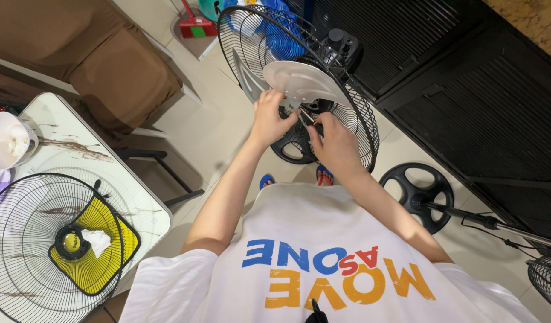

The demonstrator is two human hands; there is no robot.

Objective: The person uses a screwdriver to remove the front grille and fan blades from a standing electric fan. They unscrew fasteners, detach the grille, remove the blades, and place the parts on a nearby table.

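Two bare hands work at the hub of one pedestal fan, whose rear wire guard (353, 107) stands tilted on the tiled floor in front of the person. The left hand (270, 119) has its grip closed on the lower edge of one silver fan blade (302, 81), fingers curled around the metal near the hub. The right hand (335, 143) is just beside it, its grip clamped on one thin tool (306, 117) whose tip points toward the blade hub; the exact kind of tool cannot be told. The two hands are near each other, not clearly touching. One black motor housing (342, 45) shows behind the guard. Below the hands lies one round black fan base (294, 146); a second black base (417, 194) with one pole lies on the floor to the right. On the white tabletop (141, 200) at left rests one detached front wire guard (45, 245) with one yellow centre panel (102, 251), and beside it one white bowl (6, 143). One brown upholstered seat (102, 66) stands behind the tabletop
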